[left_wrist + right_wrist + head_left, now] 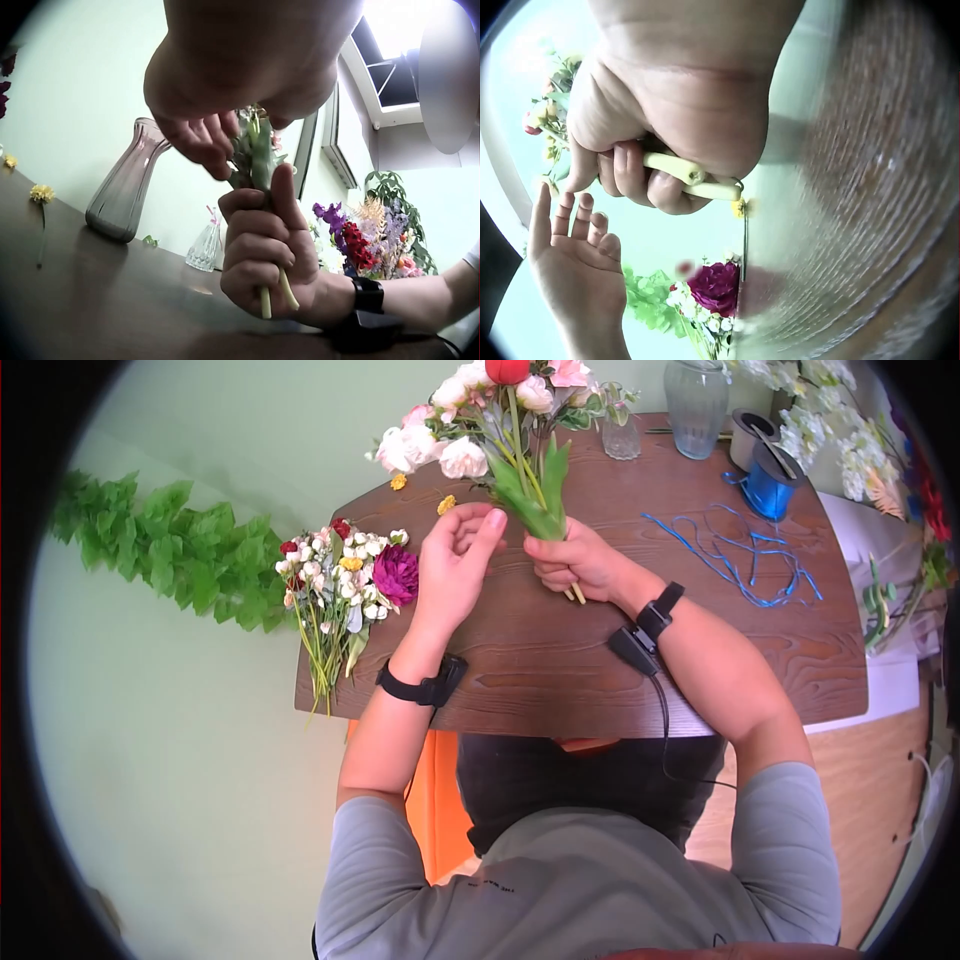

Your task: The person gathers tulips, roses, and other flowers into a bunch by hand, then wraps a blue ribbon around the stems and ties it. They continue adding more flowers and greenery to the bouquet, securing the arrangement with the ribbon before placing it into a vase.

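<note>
A person in a grey shirt [600, 880] sits at the near edge of the brown bench [540, 680], a black strap [660, 610] on each wrist. Over by the left edge lies a heap of flowers [340, 575], its stems reaching toward the near left corner and a purple bloom [396, 574] on its right side.

Above the middle of the bench, the right hand [575, 560] has its grip wrapped firmly round the stems of a bouquet [512, 485], two pale cut ends [265, 302] poking out below the fist. The left hand [458, 565] is just beside the bouquet's leaves, its grip spread, fingers slightly bent; I can't tell whether a fingertip touches them. The bouquet leans away from the person, showing a red tulip [507, 370] and white blooms [464, 459].

Beyond the left hand, small yellow flowers [447, 505] lie toward the far left part of the bench. On the right, loose blue ribbon [768, 601] straggles from a blue spool [772, 480] near the far right corner, a white spool [742, 440] just behind it. Along the far edge stand a small glass bottle [621, 438] and a tall glass vase [695, 410].
</note>
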`<state>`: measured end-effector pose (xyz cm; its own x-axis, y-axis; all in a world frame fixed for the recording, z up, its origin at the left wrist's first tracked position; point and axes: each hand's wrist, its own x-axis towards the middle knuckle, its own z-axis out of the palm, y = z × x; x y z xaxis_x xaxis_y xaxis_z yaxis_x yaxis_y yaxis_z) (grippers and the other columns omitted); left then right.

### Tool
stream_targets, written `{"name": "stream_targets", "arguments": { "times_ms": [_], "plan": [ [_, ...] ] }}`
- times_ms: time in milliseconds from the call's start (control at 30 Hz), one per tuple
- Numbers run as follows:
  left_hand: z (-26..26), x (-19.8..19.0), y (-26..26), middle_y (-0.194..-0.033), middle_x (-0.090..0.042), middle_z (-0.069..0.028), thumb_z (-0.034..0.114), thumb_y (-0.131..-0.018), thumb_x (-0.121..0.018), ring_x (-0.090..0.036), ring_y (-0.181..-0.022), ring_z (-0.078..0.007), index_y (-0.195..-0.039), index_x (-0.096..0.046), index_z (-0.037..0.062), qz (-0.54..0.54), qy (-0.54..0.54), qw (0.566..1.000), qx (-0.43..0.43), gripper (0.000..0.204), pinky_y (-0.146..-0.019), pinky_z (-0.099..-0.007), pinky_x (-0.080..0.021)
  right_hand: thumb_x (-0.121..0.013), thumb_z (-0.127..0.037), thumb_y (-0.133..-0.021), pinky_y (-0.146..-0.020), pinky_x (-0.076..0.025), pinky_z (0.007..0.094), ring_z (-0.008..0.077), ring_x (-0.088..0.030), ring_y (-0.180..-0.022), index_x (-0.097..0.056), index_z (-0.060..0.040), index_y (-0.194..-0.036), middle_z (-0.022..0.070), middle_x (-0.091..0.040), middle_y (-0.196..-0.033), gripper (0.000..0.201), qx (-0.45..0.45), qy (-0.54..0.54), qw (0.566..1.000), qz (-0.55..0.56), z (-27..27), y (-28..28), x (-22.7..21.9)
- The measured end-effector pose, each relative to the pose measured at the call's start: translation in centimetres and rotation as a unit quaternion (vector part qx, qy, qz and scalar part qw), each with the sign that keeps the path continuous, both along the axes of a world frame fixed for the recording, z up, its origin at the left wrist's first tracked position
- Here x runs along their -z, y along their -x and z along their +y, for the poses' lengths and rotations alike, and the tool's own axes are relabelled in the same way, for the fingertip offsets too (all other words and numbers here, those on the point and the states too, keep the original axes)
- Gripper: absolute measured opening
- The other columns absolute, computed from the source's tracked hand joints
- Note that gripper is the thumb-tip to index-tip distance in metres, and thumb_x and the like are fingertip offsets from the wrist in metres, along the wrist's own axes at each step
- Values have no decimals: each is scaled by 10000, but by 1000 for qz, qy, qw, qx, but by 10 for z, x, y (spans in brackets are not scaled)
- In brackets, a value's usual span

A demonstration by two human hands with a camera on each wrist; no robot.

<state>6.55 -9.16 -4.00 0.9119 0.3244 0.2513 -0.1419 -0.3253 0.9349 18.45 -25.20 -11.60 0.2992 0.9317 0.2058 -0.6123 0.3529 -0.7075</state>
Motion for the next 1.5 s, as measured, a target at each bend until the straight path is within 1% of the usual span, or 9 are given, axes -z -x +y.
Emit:
{"name": "stream_targets", "arguments": {
  "times_ms": [167, 267, 400, 600, 833, 1067, 1133, 1367, 1500],
  "plan": [
    [-6, -12, -5, -1267, -686, -94, 320, -971, -777, -629, -1174, -167, -1383, -564, -61, 91, 25, 989, 110, 600, -1049, -332, -479, -733, -167, -1000, -449, -248, 220, 24, -325, -471, -534, -162, -934, -86, -405, -643, 209, -76, 28, 996, -41, 0, 2, 4],
    [-25, -18, -8, -1305, -681, -127, 296, -1000, -733, -602, -1238, -167, -1363, -594, -18, 77, 72, 984, 144, 499, -1090, -357, -461, -732, -166, -1001, -496, -287, 226, 29, -329, -473, -525, -166, -903, -88, -395, -628, 229, -110, 20, 991, -73, 2, 4, 7],
    [-28, -19, -14, -1170, -725, -93, 276, -980, -758, -664, -1058, -140, -1212, -685, 11, 107, 59, 985, 125, 360, -923, -311, -539, -718, -186, -1014, -564, -326, 239, 40, -324, -476, -513, -172, -890, -89, -396, -626, 240, -95, 33, 991, -94, 1, 5, 4],
    [-27, -7, -28, -909, -697, -26, 316, -973, -766, -664, -842, -125, -1032, -708, 27, 101, 57, 992, 40, 301, -759, -280, -530, -686, -238, -1039, -585, -344, 241, 72, -389, -548, -496, -163, -894, -59, -450, -697, 250, -114, -11, 991, -66, 10, 3, 14],
    [-27, -8, -30, -936, -719, -66, 418, -986, -731, -665, -775, -118, -1036, -701, 11, 103, 89, 990, -33, 411, -636, -277, -524, -704, -304, -1023, -581, -526, 297, 109, -601, -702, -556, -84, -1095, 8, -593, -949, 276, 13, 53, 997, -56, 10, 8, 4],
    [-29, -7, -33, -744, -684, -56, 418, -979, -732, -642, -577, -136, -913, -680, 2, 92, 89, 990, -52, 425, -468, -278, -501, -628, -323, -1069, -620, -519, 251, 88, -608, -737, -579, -100, -1097, -10, -603, -923, 230, 106, 29, 979, -172, 21, 6, 13],
    [-28, -10, -31, -738, -681, -55, 403, -982, -729, -639, -566, -136, -893, -674, 2, 107, 74, 991, -36, 414, -451, -279, -497, -590, -327, -1087, -614, -483, 229, 72, -559, -702, -573, -110, -1090, -18, -573, -882, 218, 70, 45, 987, -136, 16, 9, 11],
    [-3, -2, -27, -907, -733, -54, 360, -974, -755, -671, -832, -98, -970, -691, -2, 61, -20, 997, 46, 368, -728, -270, -545, -527, -346, -1115, -507, -305, 201, 43, -349, -587, -551, -124, -1078, -47, -430, -770, 227, -14, 68, 997, -20, 11, 6, 3],
    [11, 5, -6, -926, -745, -53, 299, -979, -751, -663, -854, -94, -1041, -728, -14, 20, -37, 999, 19, 320, -782, -284, -548, -519, -358, -1115, -491, -298, 200, 41, -361, -576, -552, -114, -1073, -50, -446, -762, 250, -7, 48, 999, 4, 9, 2, 3]
  ]
}}
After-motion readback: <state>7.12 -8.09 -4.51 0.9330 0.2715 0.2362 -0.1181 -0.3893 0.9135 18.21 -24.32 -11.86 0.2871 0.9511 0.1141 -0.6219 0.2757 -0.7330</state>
